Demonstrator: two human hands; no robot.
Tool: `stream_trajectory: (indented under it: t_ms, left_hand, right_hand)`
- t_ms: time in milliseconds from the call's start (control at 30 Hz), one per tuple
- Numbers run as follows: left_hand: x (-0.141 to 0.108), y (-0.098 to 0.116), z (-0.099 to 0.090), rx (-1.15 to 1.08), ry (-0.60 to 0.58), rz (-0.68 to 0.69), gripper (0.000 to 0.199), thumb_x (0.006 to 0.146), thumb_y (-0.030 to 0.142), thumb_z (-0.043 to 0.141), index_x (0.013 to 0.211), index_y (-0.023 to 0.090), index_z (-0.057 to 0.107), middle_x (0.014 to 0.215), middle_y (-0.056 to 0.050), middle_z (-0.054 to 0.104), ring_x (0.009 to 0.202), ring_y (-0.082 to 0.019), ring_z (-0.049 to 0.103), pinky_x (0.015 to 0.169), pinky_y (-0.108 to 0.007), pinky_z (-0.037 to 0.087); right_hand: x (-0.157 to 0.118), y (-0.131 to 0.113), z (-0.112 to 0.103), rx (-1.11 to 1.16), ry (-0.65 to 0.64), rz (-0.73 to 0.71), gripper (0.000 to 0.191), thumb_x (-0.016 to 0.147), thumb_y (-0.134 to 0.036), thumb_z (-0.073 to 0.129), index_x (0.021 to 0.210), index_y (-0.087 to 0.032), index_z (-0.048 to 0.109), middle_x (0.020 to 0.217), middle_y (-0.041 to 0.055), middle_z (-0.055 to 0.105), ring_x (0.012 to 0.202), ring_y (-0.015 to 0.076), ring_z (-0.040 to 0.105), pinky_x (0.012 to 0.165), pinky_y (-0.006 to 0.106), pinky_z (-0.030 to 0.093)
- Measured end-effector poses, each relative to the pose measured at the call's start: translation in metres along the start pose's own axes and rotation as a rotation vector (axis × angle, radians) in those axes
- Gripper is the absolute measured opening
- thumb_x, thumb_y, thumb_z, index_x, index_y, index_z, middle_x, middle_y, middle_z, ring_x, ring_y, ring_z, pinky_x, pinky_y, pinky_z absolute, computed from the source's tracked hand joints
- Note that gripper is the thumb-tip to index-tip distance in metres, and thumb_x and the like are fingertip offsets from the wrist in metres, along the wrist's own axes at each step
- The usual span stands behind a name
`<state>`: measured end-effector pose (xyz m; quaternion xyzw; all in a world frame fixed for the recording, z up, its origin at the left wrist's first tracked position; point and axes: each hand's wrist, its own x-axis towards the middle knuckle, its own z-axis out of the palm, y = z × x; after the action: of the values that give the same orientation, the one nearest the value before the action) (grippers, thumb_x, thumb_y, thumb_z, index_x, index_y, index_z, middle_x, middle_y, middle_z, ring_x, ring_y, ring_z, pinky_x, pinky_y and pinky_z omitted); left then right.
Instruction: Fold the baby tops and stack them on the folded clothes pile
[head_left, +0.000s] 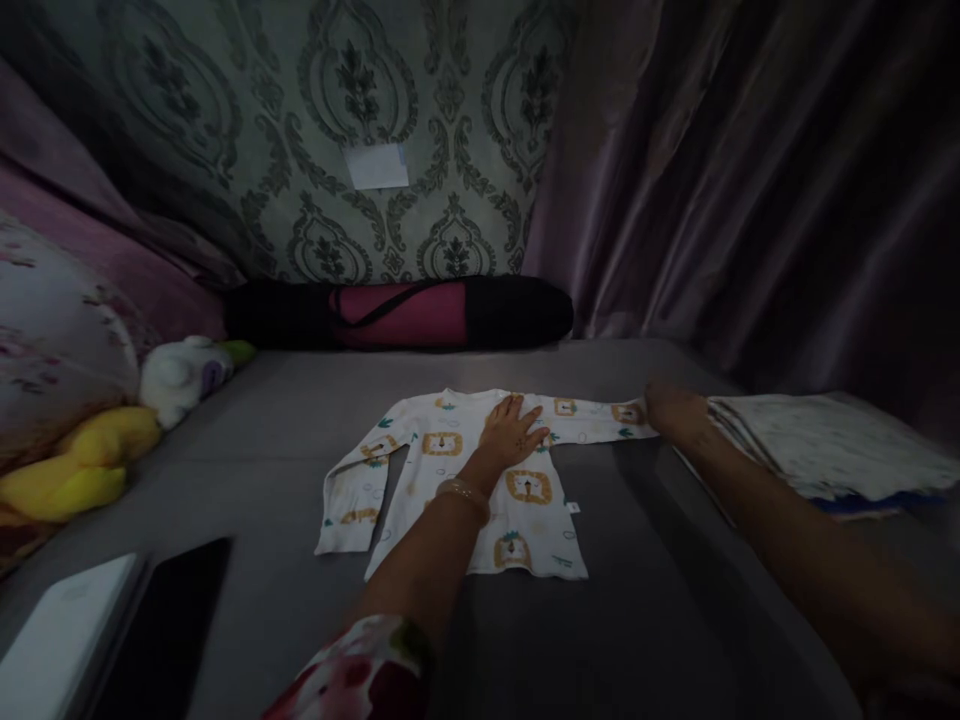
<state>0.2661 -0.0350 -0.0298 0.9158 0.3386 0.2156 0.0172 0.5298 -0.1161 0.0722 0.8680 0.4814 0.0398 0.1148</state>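
Observation:
A small white long-sleeved shirt [457, 480] with orange lion and green leaf prints lies spread on a grey bed surface [645, 600]. My left hand [513, 432] rests flat on its upper chest, fingers spread. Out to the right, my right hand [671, 408] is closed around the cuff of the shirt's sleeve [592, 418], which stretches straight sideways. The other sleeve [356, 500] bends downward on the left. A small tag sticks out from the shirt's side seam.
A pile of folded cloths [840, 440] lies right of my right hand. At the left are a yellow plush toy [82, 460], a white plush toy [180, 375], a white box-like object [67, 635] and a black phone-like slab [169, 625]. A black and pink bag [412, 315] lies along the wall.

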Motion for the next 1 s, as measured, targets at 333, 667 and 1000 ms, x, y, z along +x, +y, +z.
stream_trajectory:
  t_ms: [333,667,1000]
  left_hand:
    - [0.001,-0.002,0.001,-0.026,-0.048,-0.009,0.057,0.092,0.061,0.038,0.138,0.03,0.05,0.147,-0.012,0.043,0.137,-0.035,0.036,0.108,-0.051,0.035]
    - [0.002,-0.001,-0.001,-0.078,-0.048,-0.012,0.06,0.086,0.065,0.048,0.136,0.03,0.053,0.145,-0.011,0.044,0.136,-0.035,0.035,0.109,-0.051,0.034]
    - [0.0,-0.001,-0.002,-0.073,-0.021,0.015,0.057,0.088,0.064,0.045,0.134,0.032,0.054,0.143,-0.01,0.044,0.135,-0.033,0.035,0.109,-0.05,0.033]
  right_hand:
    - [-0.02,-0.034,0.005,-0.155,0.129,-0.1,0.03,0.09,-0.012,0.042,0.109,-0.003,0.064,0.118,0.0256,0.057,0.113,0.0346,0.05,0.093,0.045,0.032]
    - [-0.004,-0.106,0.016,0.354,0.079,-0.356,0.035,0.091,-0.019,0.043,0.121,-0.019,0.061,0.118,0.011,0.066,0.105,0.0214,0.059,0.085,0.025,0.038]
    - [0.054,-0.132,0.004,0.426,-0.249,-0.381,0.022,0.084,-0.024,0.061,0.101,-0.016,0.072,0.085,0.0037,0.072,0.07,0.012,0.062,0.06,0.019,0.041]
